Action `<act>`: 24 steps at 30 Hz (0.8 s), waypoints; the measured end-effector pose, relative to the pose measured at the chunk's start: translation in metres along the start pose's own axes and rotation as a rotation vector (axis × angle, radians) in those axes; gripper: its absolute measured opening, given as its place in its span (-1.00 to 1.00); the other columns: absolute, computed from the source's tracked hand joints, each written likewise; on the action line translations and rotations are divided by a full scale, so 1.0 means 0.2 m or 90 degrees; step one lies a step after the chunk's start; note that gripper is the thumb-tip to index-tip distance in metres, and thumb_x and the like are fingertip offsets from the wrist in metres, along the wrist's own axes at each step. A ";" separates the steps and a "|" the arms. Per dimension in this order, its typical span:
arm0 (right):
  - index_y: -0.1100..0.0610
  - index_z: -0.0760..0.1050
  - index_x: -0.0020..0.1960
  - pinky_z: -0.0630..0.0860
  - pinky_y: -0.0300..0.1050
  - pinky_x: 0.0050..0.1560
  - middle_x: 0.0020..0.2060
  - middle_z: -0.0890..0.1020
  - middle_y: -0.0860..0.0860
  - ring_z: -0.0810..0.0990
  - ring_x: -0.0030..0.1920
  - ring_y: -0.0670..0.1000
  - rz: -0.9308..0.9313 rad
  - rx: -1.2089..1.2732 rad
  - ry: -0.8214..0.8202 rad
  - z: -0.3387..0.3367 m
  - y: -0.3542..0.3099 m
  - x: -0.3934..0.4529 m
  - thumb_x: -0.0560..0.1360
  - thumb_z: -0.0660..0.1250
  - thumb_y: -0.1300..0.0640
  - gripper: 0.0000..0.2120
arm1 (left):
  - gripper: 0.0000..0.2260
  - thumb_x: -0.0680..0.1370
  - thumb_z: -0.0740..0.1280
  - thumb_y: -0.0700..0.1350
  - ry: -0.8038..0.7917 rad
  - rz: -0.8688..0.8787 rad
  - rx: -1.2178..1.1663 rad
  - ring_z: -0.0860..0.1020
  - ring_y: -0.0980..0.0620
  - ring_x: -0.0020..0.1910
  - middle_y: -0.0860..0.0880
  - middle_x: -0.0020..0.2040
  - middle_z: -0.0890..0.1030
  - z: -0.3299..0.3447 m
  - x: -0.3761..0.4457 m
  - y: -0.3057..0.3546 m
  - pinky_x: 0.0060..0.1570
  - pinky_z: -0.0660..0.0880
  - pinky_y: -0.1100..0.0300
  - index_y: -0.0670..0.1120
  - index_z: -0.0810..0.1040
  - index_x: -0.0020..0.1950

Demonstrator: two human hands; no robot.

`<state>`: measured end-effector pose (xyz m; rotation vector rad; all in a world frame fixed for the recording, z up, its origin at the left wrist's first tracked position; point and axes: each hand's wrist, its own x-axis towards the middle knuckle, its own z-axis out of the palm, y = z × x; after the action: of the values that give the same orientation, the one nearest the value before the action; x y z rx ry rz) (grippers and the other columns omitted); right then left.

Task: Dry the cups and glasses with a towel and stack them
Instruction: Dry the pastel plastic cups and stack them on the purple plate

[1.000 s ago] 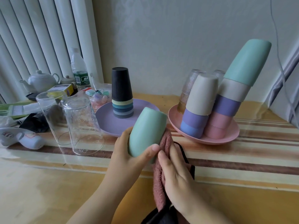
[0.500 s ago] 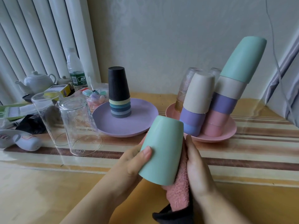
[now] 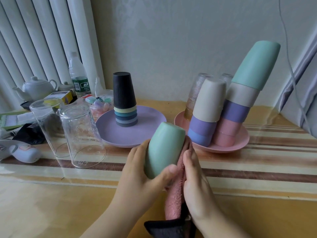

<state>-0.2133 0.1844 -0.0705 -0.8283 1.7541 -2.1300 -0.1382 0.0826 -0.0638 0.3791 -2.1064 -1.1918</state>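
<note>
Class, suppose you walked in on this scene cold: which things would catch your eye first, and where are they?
Front and centre, the left hand grips a mint cup while the right hand presses a pink towel against it. Behind on the right, a leaning cup tower rises from a pink plate.

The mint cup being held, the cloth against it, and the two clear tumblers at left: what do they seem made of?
Mint cup: matte, opaque, probably plastic or a fibre composite. Cloth: pink fuzzy terry pile, dark edging. Clear tumblers: transparent and glossy with rim glints, glass or clear plastic.
</note>
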 end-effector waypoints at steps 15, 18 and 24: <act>0.11 0.56 0.19 0.39 0.06 0.36 0.16 0.63 0.02 0.54 0.24 -0.02 0.164 0.153 0.016 -0.11 -0.09 0.04 0.38 0.23 -0.30 -0.40 | -0.63 0.26 0.44 0.26 -0.312 -0.167 -0.340 0.67 0.14 -0.05 0.08 -0.02 0.71 -0.09 0.00 0.07 -0.13 0.51 0.38 0.15 0.70 -0.01; 0.14 0.58 0.14 0.42 0.07 0.31 0.09 0.66 0.10 0.57 0.21 0.08 0.208 0.219 -0.003 -0.09 -0.08 0.04 0.41 0.16 -0.16 -0.50 | -0.40 0.15 0.52 0.36 -0.322 -0.196 -0.401 0.67 0.00 -0.02 -0.09 0.02 0.71 -0.08 0.02 0.04 -0.04 0.57 0.21 0.04 0.69 0.06; 0.01 0.52 0.27 0.29 0.19 0.39 0.24 0.58 0.06 0.46 0.33 0.11 0.164 0.104 0.006 -0.06 -0.02 0.03 0.31 0.19 -0.46 -0.27 | -0.47 0.17 0.45 0.19 -0.149 -0.181 -0.366 0.63 0.02 -0.08 -0.03 -0.04 0.69 -0.06 0.04 0.00 -0.15 0.53 0.22 -0.05 0.64 0.05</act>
<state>-0.2238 0.1920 -0.0671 -0.5209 1.5698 -2.0720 -0.1361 0.0702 -0.0556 0.2849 -1.8187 -2.0179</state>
